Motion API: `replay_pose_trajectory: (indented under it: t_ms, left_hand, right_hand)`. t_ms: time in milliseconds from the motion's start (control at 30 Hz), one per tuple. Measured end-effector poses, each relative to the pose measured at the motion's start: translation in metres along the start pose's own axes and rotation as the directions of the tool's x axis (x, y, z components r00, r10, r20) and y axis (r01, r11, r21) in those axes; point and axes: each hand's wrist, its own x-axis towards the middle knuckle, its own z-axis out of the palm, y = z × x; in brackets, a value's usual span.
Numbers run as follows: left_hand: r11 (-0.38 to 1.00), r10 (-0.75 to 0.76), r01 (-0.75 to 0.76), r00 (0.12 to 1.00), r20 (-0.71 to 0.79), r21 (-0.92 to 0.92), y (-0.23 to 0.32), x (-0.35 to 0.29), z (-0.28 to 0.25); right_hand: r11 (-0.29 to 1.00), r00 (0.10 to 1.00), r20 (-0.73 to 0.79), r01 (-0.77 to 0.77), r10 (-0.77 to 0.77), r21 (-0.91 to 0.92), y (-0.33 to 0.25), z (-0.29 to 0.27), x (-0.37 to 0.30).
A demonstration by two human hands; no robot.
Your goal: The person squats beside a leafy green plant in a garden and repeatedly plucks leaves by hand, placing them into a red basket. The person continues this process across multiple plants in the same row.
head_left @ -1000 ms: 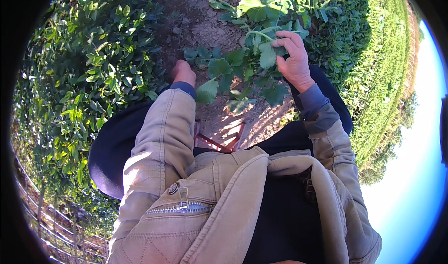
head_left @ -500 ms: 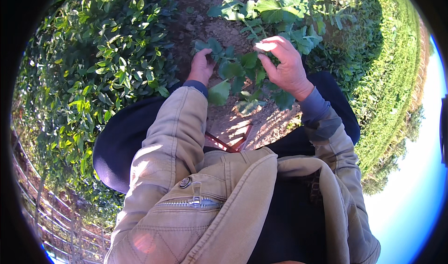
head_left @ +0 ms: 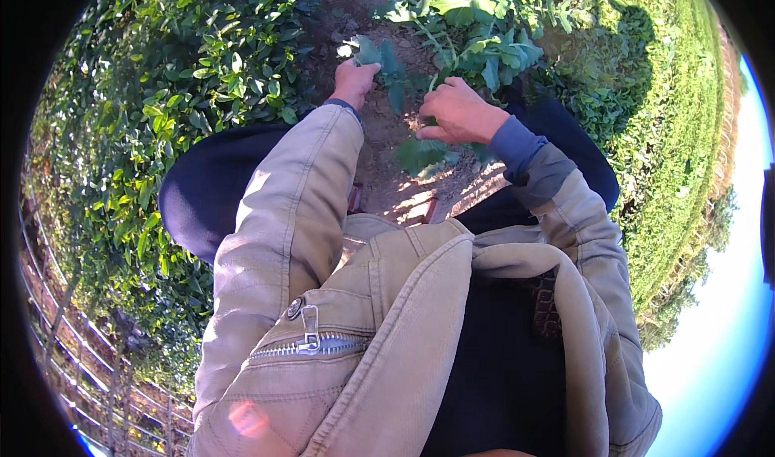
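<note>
My left hand (head_left: 353, 84) is closed on a bunch of broad green leaves (head_left: 393, 73), which spread out to its right over the soil. Curled around the stems of a leafy green plant (head_left: 420, 155) is my right hand (head_left: 458, 112), its fingertips partly hidden among the foliage. One lobed leaf hangs below those fingers. Just beyond the right hand grows a larger leafy plant (head_left: 494, 49) with big, sunlit, lobed leaves. Where the stems enter the soil cannot be made out.
A dense hedge of glossy leaves (head_left: 210, 77) stands on the left, and another clipped green row (head_left: 670, 150) runs along the right. Bare brown soil (head_left: 386, 146) lies between my knees, with red bars (head_left: 420, 210) near the jacket hem. Thin curved rails (head_left: 89, 368) show at lower left.
My left hand has moved farther away with leaves in it. My right hand has shifted left, and its fingers have closed in on the plant. Fewer leaves lie between the hands.
</note>
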Motion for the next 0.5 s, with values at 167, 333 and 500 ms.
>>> replay_pose_trajectory:
  t_ms: [167, 333, 500]
  left_hand:
    - [0.998, 0.034, -0.025, 0.988, -0.148, 0.062, -0.025, -0.008, -0.006]
    - [0.927, -0.17, 0.112, 0.976, -0.137, -0.357, -0.033, -0.007, -0.002]
    - [0.766, -0.117, 0.164, 0.986, 0.115, -0.622, -0.038, -0.01, -0.017]
  right_hand:
    - [0.997, 0.995, -0.095, -0.028, 0.021, -0.073, -0.005, 0.026, -0.034]
    - [0.996, 0.978, -0.206, -0.045, 0.03, -0.072, -0.014, 0.041, -0.037]
    - [0.994, 0.977, -0.207, -0.067, 0.048, -0.086, -0.021, 0.035, -0.028]
